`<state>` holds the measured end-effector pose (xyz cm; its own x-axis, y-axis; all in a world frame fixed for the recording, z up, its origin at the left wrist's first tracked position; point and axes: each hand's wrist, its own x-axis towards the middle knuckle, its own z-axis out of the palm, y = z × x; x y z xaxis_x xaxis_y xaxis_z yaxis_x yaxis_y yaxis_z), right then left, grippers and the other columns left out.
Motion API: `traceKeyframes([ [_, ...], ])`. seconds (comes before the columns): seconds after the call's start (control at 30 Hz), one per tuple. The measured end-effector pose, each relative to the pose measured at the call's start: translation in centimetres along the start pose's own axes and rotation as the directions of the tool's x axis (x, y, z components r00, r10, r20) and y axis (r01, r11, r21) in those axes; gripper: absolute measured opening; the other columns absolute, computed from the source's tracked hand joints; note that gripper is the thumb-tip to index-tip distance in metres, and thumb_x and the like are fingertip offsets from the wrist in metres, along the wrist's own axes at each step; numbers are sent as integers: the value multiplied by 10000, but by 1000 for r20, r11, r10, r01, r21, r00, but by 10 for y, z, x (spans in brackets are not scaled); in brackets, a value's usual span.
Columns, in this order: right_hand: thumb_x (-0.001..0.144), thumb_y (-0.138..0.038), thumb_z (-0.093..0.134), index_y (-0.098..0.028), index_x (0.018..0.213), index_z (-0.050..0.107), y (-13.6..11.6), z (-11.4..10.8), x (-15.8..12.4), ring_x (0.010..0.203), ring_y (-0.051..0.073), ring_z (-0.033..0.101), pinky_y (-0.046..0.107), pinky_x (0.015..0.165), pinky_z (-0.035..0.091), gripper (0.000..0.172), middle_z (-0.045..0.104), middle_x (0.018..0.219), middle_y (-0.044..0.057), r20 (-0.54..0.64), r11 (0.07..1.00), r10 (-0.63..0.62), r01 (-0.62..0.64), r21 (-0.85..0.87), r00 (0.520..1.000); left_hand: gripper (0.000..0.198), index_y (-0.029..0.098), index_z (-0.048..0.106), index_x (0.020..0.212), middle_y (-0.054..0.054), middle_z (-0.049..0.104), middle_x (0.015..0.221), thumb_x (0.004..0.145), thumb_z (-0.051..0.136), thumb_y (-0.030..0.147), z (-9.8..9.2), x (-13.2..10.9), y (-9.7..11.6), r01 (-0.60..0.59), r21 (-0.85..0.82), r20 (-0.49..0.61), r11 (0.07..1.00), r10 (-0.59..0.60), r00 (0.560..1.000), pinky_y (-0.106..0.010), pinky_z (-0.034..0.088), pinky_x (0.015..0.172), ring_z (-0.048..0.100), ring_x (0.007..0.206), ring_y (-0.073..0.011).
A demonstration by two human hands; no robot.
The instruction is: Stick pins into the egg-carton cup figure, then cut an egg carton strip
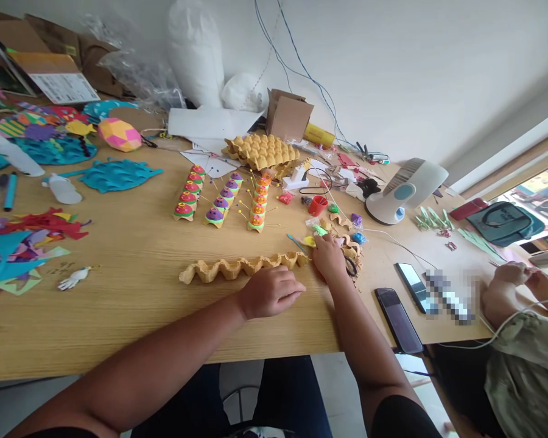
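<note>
A brown strip of egg carton [231,268] lies open side up in front of me. My left hand [273,292] hovers at its near edge, fingers bent together; whether they hold anything is hidden. My right hand [329,258] reaches down by the strip's right end, its fingertips among small clay packets, a yellow one [309,241] and a green one [319,230]. What its fingers touch is partly hidden. Behind the strip stand three decorated carton rows: red and green [189,193], purple and orange [223,199], and orange and green [258,207], with pins sticking out.
Black scissors [351,266] lie beside my right hand. Two phones [399,319] and a white fan [406,190] are at the right, near another person's hands [514,286]. Paper scraps [36,240] cover the left side; stacked egg trays [261,151] and a red cup [318,205] stand farther back.
</note>
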<state>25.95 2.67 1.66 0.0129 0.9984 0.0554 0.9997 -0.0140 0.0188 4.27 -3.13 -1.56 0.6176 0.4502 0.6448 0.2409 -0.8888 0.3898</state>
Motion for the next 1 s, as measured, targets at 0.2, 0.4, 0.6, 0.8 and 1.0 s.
traceKeyframes([
  [0.2, 931, -138, 428, -167, 1068, 703, 10, 6, -3, 1032, 246, 619, 329, 881, 455, 309, 652, 1172, 140, -45, 997, -50, 53, 55, 998, 187, 200, 715, 1054, -37, 697, 854, 970, 550, 228, 1, 1, 0, -15, 19, 8, 1000, 14, 1000, -308, 482, 740, 602, 795, -169],
  [0.4, 943, -156, 409, -175, 1142, 698, 20, 1, -1, 1024, 249, 625, 324, 866, 457, 352, 669, 1163, 133, -172, 993, 14, 7, 121, 985, 190, 205, 710, 1069, -43, 685, 872, 965, 551, 209, 0, 1, 1, -16, 86, -38, 996, 19, 999, -311, 491, 755, 590, 816, -173],
  [0.6, 937, -175, 430, -193, 1173, 699, 18, 1, -4, 1036, 247, 631, 318, 867, 465, 358, 672, 1191, 122, -184, 992, 5, 18, 126, 983, 356, 219, 627, 1275, -114, 659, 1170, 921, 596, 209, -3, 6, 2, 237, 373, -123, 897, -206, 971, -473, 465, 940, 565, 1113, -299],
  [0.8, 949, -237, 478, -199, 1152, 713, 10, 5, -6, 1047, 262, 632, 341, 882, 477, 312, 673, 1178, 126, -88, 993, -55, 64, 98, 995, 346, 196, 612, 1259, -118, 665, 1149, 914, 610, 187, -2, 7, -1, 307, 466, -63, 830, -314, 947, -475, 468, 871, 579, 1029, -289],
  [1.0, 926, -226, 513, -249, 1363, 633, 6, 2, -9, 1271, 291, 521, 394, 1065, 419, 454, 575, 1400, 108, -107, 973, -178, 191, 133, 978, 180, 223, 675, 1078, -69, 639, 997, 967, 544, 169, 1, 5, -2, 267, 479, -25, 836, -291, 956, -361, 446, 718, 567, 868, -215],
])
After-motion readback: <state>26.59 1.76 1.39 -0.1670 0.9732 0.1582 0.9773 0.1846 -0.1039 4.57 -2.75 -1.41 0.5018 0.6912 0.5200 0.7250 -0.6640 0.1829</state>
